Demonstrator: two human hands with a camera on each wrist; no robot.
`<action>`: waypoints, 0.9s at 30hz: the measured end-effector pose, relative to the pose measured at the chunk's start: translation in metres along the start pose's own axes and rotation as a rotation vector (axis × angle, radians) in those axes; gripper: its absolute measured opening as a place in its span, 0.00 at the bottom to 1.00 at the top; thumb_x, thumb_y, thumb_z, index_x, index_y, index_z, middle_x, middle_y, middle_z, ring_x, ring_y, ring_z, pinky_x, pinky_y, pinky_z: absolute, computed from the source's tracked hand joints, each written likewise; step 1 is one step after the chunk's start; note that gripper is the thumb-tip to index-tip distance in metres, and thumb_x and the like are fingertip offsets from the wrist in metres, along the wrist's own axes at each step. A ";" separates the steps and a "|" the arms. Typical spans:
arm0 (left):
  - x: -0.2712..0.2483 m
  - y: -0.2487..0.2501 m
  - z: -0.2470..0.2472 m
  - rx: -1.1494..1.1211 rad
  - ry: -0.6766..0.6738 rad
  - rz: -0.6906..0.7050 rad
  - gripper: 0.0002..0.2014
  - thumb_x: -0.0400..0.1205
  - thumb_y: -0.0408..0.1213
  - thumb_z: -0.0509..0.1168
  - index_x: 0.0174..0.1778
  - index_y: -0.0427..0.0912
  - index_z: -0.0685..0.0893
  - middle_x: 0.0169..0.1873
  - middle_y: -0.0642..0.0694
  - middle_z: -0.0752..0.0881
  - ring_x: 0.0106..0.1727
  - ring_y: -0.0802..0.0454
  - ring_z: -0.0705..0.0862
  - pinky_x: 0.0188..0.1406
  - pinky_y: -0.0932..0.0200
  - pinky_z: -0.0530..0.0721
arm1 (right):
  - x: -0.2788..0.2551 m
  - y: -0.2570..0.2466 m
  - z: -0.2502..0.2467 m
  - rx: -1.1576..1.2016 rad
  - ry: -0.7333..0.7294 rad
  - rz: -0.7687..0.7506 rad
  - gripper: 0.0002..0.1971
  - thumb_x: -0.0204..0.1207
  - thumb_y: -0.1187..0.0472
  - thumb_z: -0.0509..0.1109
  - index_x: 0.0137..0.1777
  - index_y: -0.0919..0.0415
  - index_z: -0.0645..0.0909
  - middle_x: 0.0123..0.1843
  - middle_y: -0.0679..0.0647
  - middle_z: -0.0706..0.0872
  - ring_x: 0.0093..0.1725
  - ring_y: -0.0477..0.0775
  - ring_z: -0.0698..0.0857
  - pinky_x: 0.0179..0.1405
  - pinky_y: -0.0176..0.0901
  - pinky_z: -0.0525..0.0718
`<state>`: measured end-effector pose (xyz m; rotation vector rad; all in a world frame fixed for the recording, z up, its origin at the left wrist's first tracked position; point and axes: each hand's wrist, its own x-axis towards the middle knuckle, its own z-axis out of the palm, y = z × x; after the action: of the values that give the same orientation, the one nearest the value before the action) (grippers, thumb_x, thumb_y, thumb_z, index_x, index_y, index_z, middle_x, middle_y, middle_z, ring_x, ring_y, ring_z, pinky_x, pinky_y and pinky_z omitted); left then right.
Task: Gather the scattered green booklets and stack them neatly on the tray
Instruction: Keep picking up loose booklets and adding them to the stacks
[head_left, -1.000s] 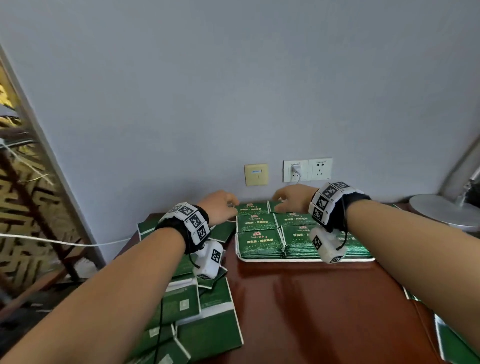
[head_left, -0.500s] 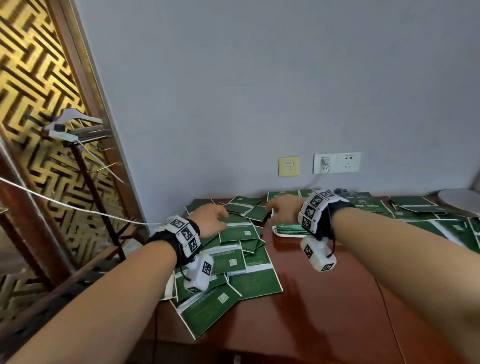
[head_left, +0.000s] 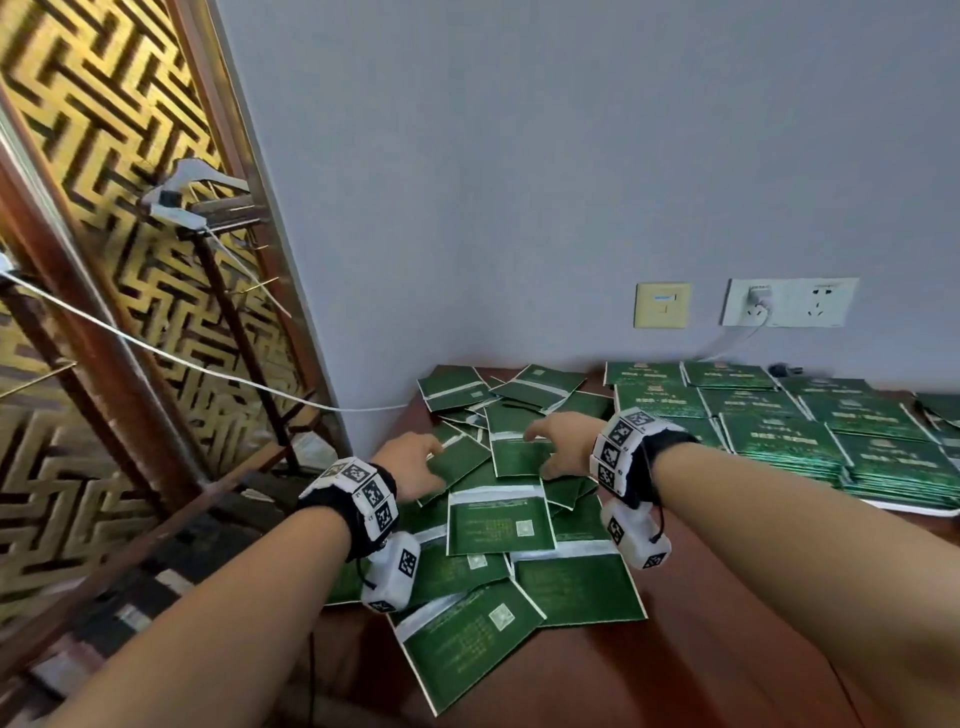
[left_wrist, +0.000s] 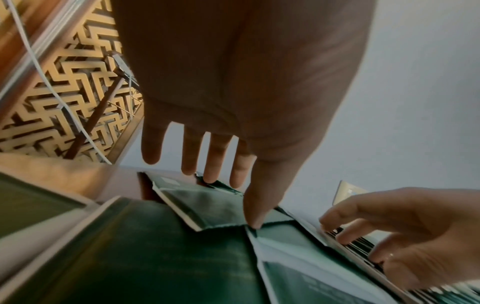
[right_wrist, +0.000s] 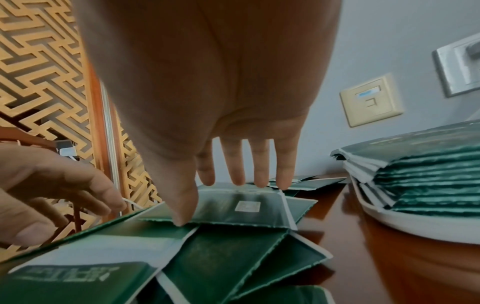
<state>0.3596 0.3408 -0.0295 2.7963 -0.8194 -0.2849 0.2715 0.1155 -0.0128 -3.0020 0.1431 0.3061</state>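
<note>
Green booklets (head_left: 497, 524) scattered — left hand (head_left: 415, 464), right hand (head_left: 560, 446) spread above

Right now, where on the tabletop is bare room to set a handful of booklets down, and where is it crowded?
Bare wood shows in front, between the scattered booklets on the left and the tray of stacked booklets on the right. The left corner is crowded with overlapping booklets, where the left hand and right hand reach.

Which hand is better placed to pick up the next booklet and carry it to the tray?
Probably the right hand. Its thumb already touches the edge of a top booklet in the scattered pile, and the tray of stacked booklets lies on its side. The left hand hovers open farther from the tray.
</note>
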 end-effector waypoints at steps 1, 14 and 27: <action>0.003 -0.001 0.002 0.008 -0.008 -0.003 0.29 0.75 0.45 0.74 0.72 0.47 0.76 0.67 0.43 0.79 0.64 0.47 0.79 0.61 0.56 0.78 | 0.005 0.000 0.002 -0.003 -0.015 -0.010 0.33 0.74 0.54 0.74 0.79 0.54 0.68 0.72 0.56 0.79 0.69 0.58 0.79 0.69 0.51 0.78; 0.013 -0.001 0.009 0.019 -0.029 -0.008 0.20 0.78 0.40 0.67 0.68 0.47 0.80 0.63 0.46 0.84 0.62 0.46 0.81 0.62 0.56 0.80 | 0.014 0.001 0.013 -0.013 0.008 -0.037 0.21 0.76 0.60 0.69 0.70 0.54 0.74 0.62 0.54 0.84 0.60 0.57 0.83 0.55 0.44 0.80; -0.041 0.014 -0.023 -0.228 0.110 0.094 0.16 0.81 0.27 0.59 0.60 0.42 0.85 0.57 0.44 0.86 0.54 0.48 0.84 0.51 0.60 0.78 | -0.049 -0.003 -0.008 0.156 0.235 -0.029 0.12 0.80 0.68 0.62 0.58 0.60 0.83 0.55 0.55 0.87 0.52 0.53 0.82 0.52 0.39 0.76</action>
<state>0.3240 0.3555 0.0008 2.5299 -0.8329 -0.1930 0.2257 0.1218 0.0054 -2.8718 0.1368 -0.0590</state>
